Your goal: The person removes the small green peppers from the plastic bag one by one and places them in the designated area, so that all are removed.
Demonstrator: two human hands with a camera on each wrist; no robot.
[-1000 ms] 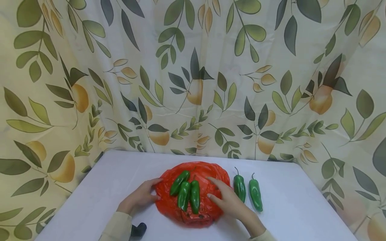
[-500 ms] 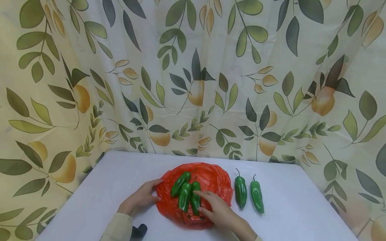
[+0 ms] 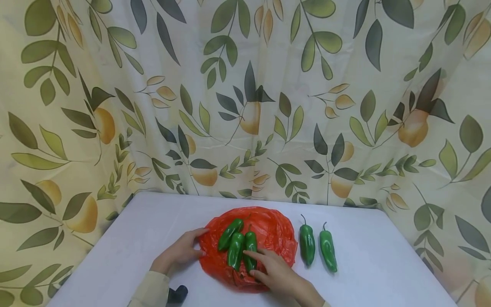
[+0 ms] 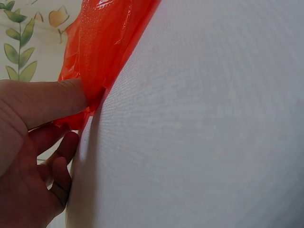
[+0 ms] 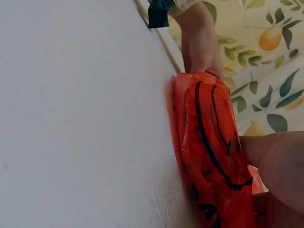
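Glossy green elongated pepper (image 3: 251, 242): right hand (image 3: 276, 272) over it, grip indeterminable; left hand (image 3: 182, 249) pinches crinkled red plastic bag (image 3: 277, 228), best held steady.

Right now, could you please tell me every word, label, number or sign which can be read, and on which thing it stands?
No text can be read.
Red plastic bag: black marks, too creased and partly cut off to make out.
Green peppers: no label visible.
Patterned cloth: leaves and fruit, no lettering visible.
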